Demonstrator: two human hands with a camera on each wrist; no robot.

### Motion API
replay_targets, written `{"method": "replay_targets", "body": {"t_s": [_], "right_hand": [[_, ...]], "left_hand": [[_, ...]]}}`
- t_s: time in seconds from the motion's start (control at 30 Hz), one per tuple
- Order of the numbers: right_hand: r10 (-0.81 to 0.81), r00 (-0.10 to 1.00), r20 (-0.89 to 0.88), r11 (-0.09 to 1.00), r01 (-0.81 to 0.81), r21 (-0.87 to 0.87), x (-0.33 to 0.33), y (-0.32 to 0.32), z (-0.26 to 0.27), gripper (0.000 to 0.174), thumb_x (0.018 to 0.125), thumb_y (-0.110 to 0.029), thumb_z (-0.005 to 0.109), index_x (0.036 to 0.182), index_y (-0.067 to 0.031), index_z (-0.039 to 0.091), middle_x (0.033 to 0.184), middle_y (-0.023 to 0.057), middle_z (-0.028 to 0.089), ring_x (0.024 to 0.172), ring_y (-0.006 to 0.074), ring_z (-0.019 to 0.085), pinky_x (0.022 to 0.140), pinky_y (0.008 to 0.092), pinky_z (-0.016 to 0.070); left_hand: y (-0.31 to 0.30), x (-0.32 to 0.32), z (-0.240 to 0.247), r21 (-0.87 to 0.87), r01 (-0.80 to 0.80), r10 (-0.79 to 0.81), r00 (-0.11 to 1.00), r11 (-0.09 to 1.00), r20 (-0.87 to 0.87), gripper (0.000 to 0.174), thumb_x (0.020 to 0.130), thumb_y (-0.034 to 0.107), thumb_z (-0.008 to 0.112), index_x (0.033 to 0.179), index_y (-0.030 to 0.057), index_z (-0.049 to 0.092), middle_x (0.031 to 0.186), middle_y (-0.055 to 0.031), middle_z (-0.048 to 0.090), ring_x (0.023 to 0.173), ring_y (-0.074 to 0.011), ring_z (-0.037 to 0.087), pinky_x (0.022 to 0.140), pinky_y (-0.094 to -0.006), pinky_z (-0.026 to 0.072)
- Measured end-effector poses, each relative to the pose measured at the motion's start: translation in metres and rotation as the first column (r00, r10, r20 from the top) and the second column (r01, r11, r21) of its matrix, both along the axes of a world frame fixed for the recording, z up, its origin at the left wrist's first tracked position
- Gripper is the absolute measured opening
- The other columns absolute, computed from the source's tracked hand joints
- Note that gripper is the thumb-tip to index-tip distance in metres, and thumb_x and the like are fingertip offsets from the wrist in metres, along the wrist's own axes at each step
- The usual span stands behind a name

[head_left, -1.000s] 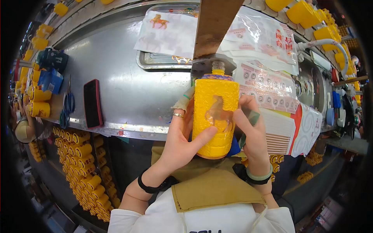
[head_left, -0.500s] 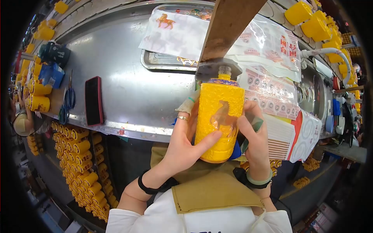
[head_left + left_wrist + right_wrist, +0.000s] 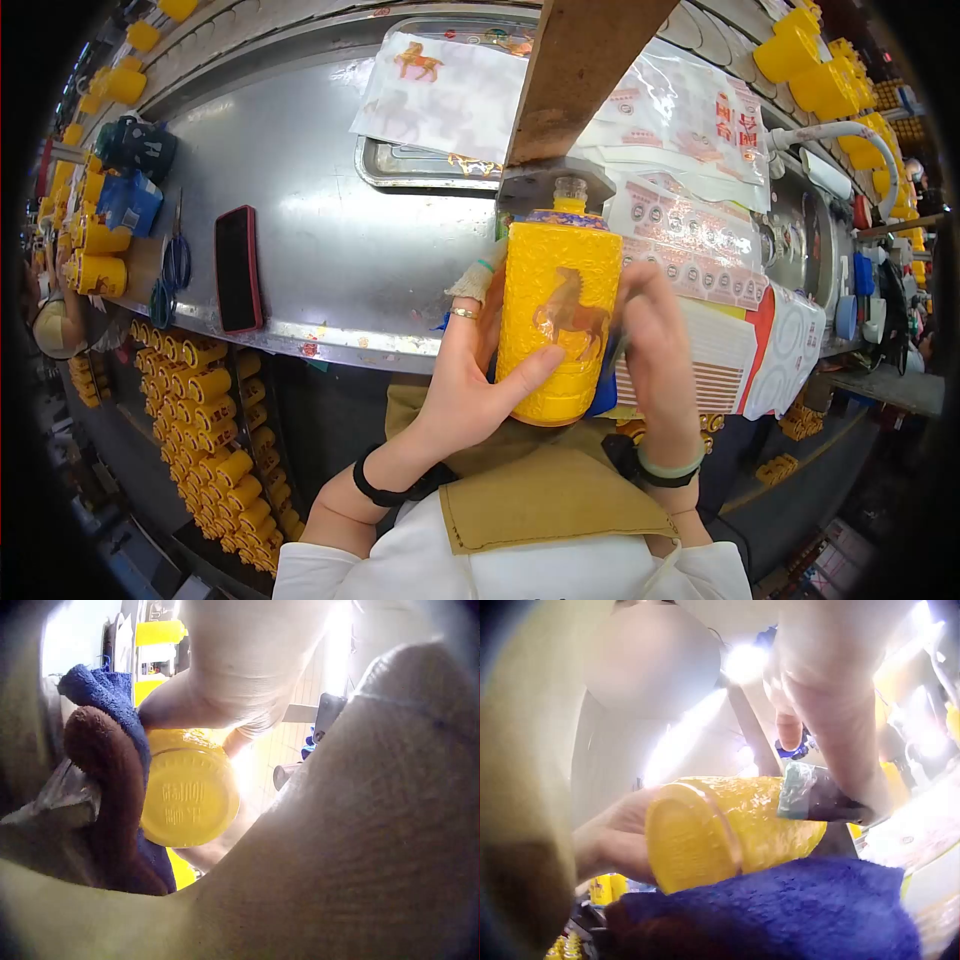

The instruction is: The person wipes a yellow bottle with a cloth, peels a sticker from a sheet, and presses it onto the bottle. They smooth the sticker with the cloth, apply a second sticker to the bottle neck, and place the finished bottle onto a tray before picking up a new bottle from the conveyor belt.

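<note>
A yellow embossed bottle (image 3: 555,350) with a clear neck and a brown-orange horse picture (image 3: 575,312) on its face tilts over the bench edge. My left hand (image 3: 470,385) grips it from the left, thumb across the front below the horse. Blurred, my right hand (image 3: 655,335) is at the bottle's right side, its fingers bent. In the right wrist view it holds a dark flat piece (image 3: 821,795) with a pale green edge, overlapping the bottle's side. The bottle's base (image 3: 191,802) shows in the left wrist view. A blue towel (image 3: 840,900) lies under the bottle.
A wooden post (image 3: 585,80) rises just beyond the bottle. A sheet with a horse picture (image 3: 440,105) lies over a metal tray (image 3: 400,175). Printed sheets (image 3: 690,225) cover the right side. A phone (image 3: 237,268) and scissors (image 3: 177,260) lie left.
My right thumb has left the bottle's face, and the right hand is now blurred beside it. The horse picture shows whole. My left hand keeps its grip.
</note>
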State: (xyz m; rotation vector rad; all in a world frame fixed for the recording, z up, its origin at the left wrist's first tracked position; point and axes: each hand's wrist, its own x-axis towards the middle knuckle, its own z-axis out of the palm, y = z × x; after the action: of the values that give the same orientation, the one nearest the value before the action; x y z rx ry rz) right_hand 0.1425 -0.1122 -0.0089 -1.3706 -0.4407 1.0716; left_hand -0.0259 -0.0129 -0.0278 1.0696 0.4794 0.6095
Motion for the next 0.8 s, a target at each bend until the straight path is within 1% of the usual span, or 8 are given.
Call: {"method": "replay_targets", "body": {"t_s": [0.07,0.1,0.2,0.3,0.37,0.63,0.73,0.8], "right_hand": [[-0.035,0.999,0.037,0.998,0.033,0.050,0.017,0.003,0.007,0.039,0.092,-0.007,0.066,0.127,-0.0042,0.051,0.109,0.0009,0.050,0.096,0.0086,0.048,0.089,0.0209,0.0390],[-0.015,0.968,0.250,0.999,0.004,0.045,0.023,0.004,0.014,0.050,0.088,0.003,0.062,0.136,-0.0019,0.047,0.116,0.0029,0.049,0.102,0.0102,0.050,0.091,0.0232,0.0413],[-0.184,0.874,0.450,0.977,0.111,0.184,0.022,0.021,0.038,0.046,0.085,0.011,0.061,0.130,-0.0005,0.054,0.114,0.0054,0.059,0.102,0.0132,0.056,0.092,0.0285,0.0462],[0.065,0.446,0.893,0.957,-0.281,0.070,0.027,0.032,0.070,0.033,0.080,0.010,0.067,0.111,0.0004,0.069,0.099,0.0114,0.071,0.088,0.0248,0.066,0.081,0.0362,0.0530],[0.187,0.250,0.950,0.864,-0.502,-0.037,0.017,0.042,0.082,0.035,0.079,0.009,0.070,0.113,0.0011,0.070,0.099,0.0114,0.071,0.088,0.0268,0.065,0.080,0.0352,0.0523],[-0.140,-0.094,0.986,0.934,-0.342,0.100,0.028,0.044,0.067,0.032,0.076,0.000,0.072,0.108,-0.0044,0.076,0.105,0.0076,0.075,0.085,0.0250,0.062,0.077,0.0357,0.0499],[-0.192,-0.171,0.966,0.869,-0.488,0.086,0.012,0.016,0.042,0.027,0.077,-0.014,0.074,0.104,-0.0167,0.075,0.109,-0.0011,0.073,0.087,0.0153,0.061,0.075,0.0285,0.0468],[-0.223,-0.153,0.963,0.808,-0.581,0.095,-0.001,-0.005,0.032,0.026,0.078,-0.011,0.071,0.102,-0.0194,0.075,0.112,-0.0054,0.072,0.089,0.0113,0.059,0.072,0.0237,0.0459]], "left_hand": [[0.000,0.001,-0.001,0.016,-0.003,0.003,1.000,1.000,0.002,0.085,0.094,0.002,0.069,0.159,-0.0011,0.015,0.159,-0.0193,0.031,0.149,-0.0280,0.033,0.122,-0.0416,0.0266],[-0.001,0.001,-0.002,0.032,-0.006,0.006,1.000,0.999,0.002,0.085,0.094,0.002,0.069,0.160,-0.0012,0.015,0.159,-0.0193,0.031,0.149,-0.0280,0.033,0.122,-0.0415,0.0269],[-0.001,0.001,0.000,0.037,-0.005,0.005,1.000,0.999,0.003,0.085,0.094,0.002,0.069,0.160,-0.0013,0.014,0.160,-0.0194,0.031,0.149,-0.0279,0.033,0.122,-0.0412,0.0272],[-0.002,0.001,0.001,0.038,-0.010,0.011,1.000,0.999,-0.017,0.086,0.094,0.001,0.069,0.160,-0.0014,0.014,0.160,-0.0195,0.031,0.149,-0.0276,0.033,0.122,-0.0410,0.0272],[-0.003,0.001,0.003,0.017,-0.019,0.019,1.000,1.000,-0.018,0.086,0.094,0.001,0.069,0.160,-0.0014,0.014,0.160,-0.0194,0.030,0.149,-0.0275,0.033,0.122,-0.0411,0.0270],[-0.001,0.000,0.000,0.041,0.001,0.000,0.999,0.999,-0.032,0.087,0.093,-0.004,0.067,0.161,-0.0012,0.013,0.162,-0.0181,0.028,0.151,-0.0275,0.031,0.123,-0.0413,0.0258],[-0.007,-0.003,0.000,0.007,0.011,-0.011,1.000,1.000,0.005,0.081,0.099,0.008,0.062,0.162,0.0008,0.013,0.164,-0.0179,0.026,0.152,-0.0284,0.029,0.124,-0.0409,0.0250],[-0.011,-0.004,-0.001,-0.161,-0.130,0.119,0.990,0.978,-0.073,0.096,0.101,0.064,0.048,0.162,-0.0005,0.012,0.165,-0.0191,0.025,0.152,-0.0304,0.028,0.124,-0.0448,0.0252]]}}
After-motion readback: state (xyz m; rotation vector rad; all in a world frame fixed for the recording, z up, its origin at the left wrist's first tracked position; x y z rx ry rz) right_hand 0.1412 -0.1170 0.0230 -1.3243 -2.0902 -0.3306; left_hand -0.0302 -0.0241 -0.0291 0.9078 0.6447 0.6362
